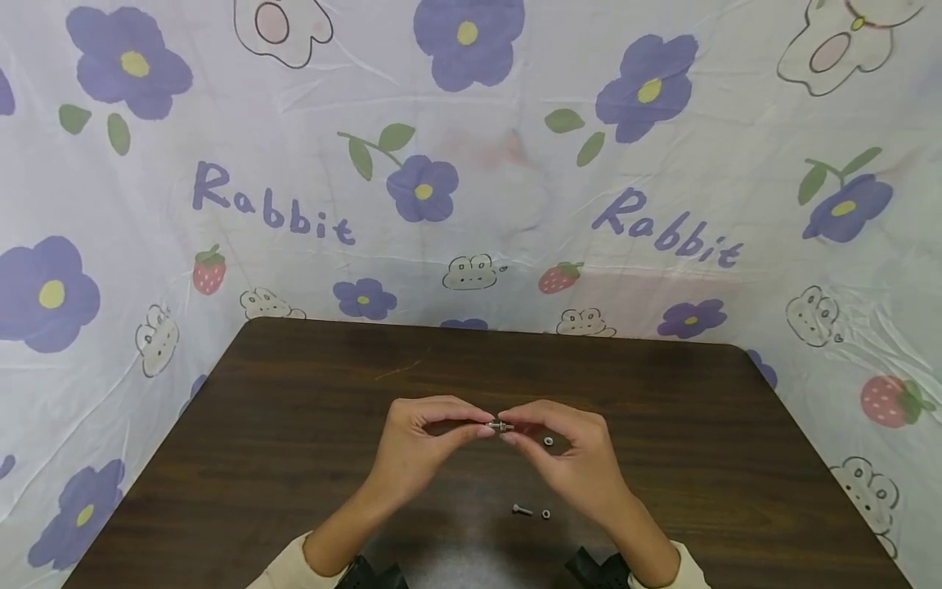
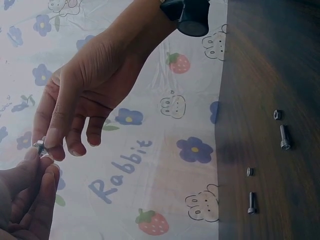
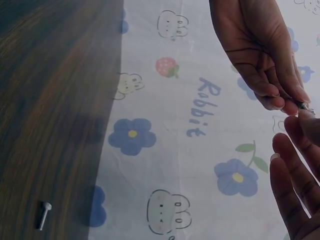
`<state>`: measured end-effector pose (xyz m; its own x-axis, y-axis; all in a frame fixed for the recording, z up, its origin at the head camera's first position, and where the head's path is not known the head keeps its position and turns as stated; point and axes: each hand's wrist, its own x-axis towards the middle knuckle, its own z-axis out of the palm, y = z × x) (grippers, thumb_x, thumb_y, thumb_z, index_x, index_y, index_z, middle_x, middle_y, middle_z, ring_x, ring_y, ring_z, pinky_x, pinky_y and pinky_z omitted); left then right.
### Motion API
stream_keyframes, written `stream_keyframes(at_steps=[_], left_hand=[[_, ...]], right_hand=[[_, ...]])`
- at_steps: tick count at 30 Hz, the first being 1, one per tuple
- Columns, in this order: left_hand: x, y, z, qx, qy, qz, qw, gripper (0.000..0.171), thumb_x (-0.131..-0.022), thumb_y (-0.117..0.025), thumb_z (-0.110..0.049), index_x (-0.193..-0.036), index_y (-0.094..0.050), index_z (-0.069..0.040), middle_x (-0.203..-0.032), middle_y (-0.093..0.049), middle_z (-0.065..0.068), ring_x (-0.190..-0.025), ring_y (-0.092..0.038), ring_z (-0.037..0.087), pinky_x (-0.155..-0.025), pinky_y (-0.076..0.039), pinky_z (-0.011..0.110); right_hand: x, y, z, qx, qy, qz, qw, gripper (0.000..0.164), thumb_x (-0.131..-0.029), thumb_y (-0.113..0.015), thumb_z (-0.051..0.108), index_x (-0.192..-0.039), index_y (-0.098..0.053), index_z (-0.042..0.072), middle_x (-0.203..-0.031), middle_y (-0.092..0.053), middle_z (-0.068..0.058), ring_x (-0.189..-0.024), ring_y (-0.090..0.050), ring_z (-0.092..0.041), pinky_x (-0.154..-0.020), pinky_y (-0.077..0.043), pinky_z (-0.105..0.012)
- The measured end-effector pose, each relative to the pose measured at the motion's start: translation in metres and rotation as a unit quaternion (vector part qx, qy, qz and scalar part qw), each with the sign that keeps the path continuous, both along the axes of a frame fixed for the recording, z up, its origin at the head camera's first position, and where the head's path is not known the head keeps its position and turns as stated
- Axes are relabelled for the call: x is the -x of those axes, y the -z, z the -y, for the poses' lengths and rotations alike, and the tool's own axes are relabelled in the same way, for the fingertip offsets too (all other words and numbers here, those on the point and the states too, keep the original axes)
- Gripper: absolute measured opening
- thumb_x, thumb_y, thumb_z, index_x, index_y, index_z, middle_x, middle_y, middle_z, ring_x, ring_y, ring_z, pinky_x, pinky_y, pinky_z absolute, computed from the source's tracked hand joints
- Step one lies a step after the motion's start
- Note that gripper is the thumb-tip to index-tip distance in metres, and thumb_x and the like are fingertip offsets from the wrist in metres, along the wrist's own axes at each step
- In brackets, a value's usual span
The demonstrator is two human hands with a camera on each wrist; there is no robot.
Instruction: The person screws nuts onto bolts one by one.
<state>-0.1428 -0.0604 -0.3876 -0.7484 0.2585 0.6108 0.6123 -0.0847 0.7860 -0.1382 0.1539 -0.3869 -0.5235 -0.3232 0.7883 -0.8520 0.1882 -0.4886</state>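
Note:
A small metal bolt (image 1: 504,425) with a nut on it is held level between the two hands, over the table's middle. My left hand (image 1: 419,446) pinches one end of it between thumb and fingertips. Thumb and index finger of my right hand (image 1: 577,446) close around the nut from the other side. In the left wrist view the nut (image 2: 41,144) shows between the fingertips of both hands. Fingertips partly cover these parts in the right wrist view.
On the dark wooden table (image 1: 294,458) lie a loose bolt (image 1: 522,510), a nut (image 1: 546,514) beside it, and another nut (image 1: 548,441) near the right hand. The left wrist view also shows a second loose bolt (image 2: 285,137). A patterned cloth (image 1: 500,245) hangs behind.

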Motion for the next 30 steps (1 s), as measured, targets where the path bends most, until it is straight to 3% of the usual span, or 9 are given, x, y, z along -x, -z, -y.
stream_keyframes(at_steps=[13,23,27,30], left_hand=[[-0.0013,0.0001,0.0002,-0.009,0.016,0.003,0.9998,0.01,-0.087,-0.078,0.001,-0.097,-0.079,-0.001,-0.092,-0.077,0.008,-0.084,-0.075,0.022,-0.072,-0.062,0.039],[-0.0031,0.002,-0.0005,-0.008,0.02,0.002,0.9998,0.01,-0.087,-0.077,0.001,-0.097,-0.079,0.001,-0.091,-0.077,0.008,-0.083,-0.075,0.021,-0.072,-0.062,0.04],[-0.0026,0.0021,-0.0014,-0.011,0.019,0.001,0.9998,0.01,-0.087,-0.078,0.001,-0.096,-0.079,0.0,-0.091,-0.077,0.008,-0.083,-0.075,0.022,-0.072,-0.062,0.04],[-0.0017,0.0011,-0.0018,-0.012,0.017,-0.001,0.9998,0.01,-0.086,-0.078,0.001,-0.096,-0.079,-0.001,-0.091,-0.077,0.008,-0.083,-0.075,0.021,-0.072,-0.062,0.04]], right_hand=[[-0.0025,-0.0019,0.0013,-0.009,0.014,0.011,1.0,0.03,-0.081,-0.08,-0.009,-0.105,-0.076,0.01,-0.094,-0.076,-0.003,-0.077,-0.07,-0.011,-0.065,-0.056,-0.02],[-0.0011,0.0014,0.0013,-0.009,0.006,0.001,1.0,0.013,-0.09,-0.074,-0.002,-0.095,-0.077,0.01,-0.09,-0.075,-0.006,-0.081,-0.071,-0.015,-0.072,-0.057,-0.021],[-0.0007,0.0009,0.0007,-0.01,0.006,0.003,1.0,0.017,-0.09,-0.071,-0.006,-0.095,-0.077,0.01,-0.091,-0.075,-0.005,-0.08,-0.071,-0.015,-0.072,-0.057,-0.022],[-0.0014,-0.0006,0.0002,-0.008,0.017,0.016,1.0,0.024,-0.089,-0.072,-0.008,-0.105,-0.076,0.008,-0.094,-0.075,-0.004,-0.08,-0.071,-0.013,-0.07,-0.058,-0.022]])
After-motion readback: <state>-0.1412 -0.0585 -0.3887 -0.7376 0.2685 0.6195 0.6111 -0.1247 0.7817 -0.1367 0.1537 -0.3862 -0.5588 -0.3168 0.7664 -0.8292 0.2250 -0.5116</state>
